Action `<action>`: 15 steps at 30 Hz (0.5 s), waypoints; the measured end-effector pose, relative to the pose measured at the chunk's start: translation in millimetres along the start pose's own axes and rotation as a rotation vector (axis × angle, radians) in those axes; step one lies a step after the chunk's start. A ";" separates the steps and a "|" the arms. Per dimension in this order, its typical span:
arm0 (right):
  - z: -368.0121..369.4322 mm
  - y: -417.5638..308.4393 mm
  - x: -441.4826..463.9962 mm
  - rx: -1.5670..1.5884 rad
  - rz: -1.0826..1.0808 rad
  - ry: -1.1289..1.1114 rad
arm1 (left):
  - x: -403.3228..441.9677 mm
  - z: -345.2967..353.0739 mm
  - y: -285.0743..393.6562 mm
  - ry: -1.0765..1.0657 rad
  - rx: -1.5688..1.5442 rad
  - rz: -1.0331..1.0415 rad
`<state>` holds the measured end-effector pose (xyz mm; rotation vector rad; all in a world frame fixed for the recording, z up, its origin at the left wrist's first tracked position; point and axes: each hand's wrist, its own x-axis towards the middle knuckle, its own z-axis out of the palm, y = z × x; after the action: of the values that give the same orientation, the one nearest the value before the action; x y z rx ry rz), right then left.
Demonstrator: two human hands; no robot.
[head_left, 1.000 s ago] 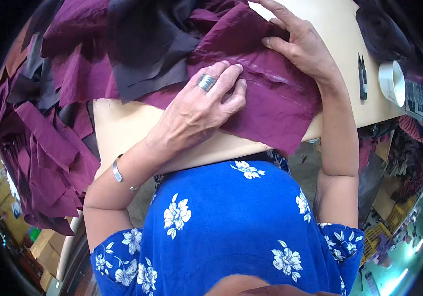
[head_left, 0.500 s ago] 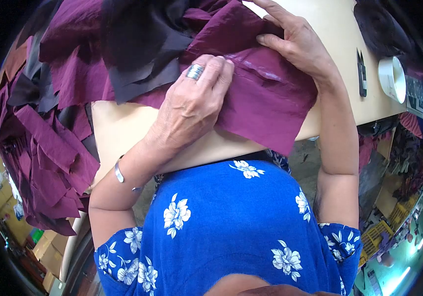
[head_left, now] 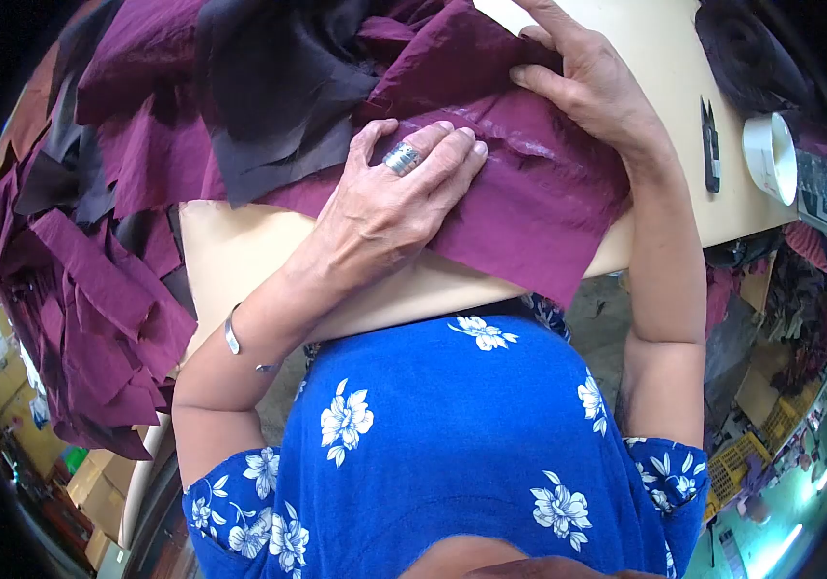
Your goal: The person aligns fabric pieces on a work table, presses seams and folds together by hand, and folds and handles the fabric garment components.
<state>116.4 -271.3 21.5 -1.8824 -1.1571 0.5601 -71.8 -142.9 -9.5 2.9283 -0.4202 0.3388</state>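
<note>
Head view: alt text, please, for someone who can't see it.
A person's left grip rests on plum cloth on a beige table; the right grip is at the cloth's edge. Dark cloth lies left, black snips right.

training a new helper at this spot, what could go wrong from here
The purple cloth is wrinkled just beyond the left hand, so pressing there might set a crease. Its near corner hangs past the edge of the table by the person's body, so it could get caught and pulled askew. The black snips lie beside the right arm; a sideways sweep might knock them.
</note>
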 end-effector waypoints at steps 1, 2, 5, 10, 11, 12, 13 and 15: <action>-0.3 -1.4 -0.3 -0.013 0.031 -0.003 | 0.5 -0.3 0.1 -0.007 0.000 0.000; -0.5 -4.0 -1.1 -0.026 0.062 -0.007 | 0.3 -0.3 -0.4 -0.011 -0.002 0.005; -0.6 -9.4 -0.9 -0.031 0.097 -0.014 | -0.6 -0.7 -1.7 -0.026 -0.008 0.017; 0.3 -13.2 -0.6 -0.034 0.077 -0.014 | 1.1 -7.6 -2.1 -0.080 -0.012 0.022; 0.8 -13.2 -1.6 -0.047 0.048 -0.009 | 1.7 -8.7 -2.1 -0.086 -0.009 0.028; 1.0 -13.1 -2.0 -0.060 0.018 -0.003 | 2.4 -9.5 -2.3 -0.093 -0.007 0.034; 0.6 -13.5 -1.5 -0.056 0.043 -0.011 | 3.0 -10.1 -2.3 -0.099 -0.004 0.041; -0.7 -13.6 0.4 -0.048 0.095 -0.027 | 4.4 -10.5 -1.5 -0.096 0.009 0.046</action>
<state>110.2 -268.2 33.1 -1.9852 -1.1113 0.6165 -69.4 -140.7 1.5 2.9561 -0.5006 0.2071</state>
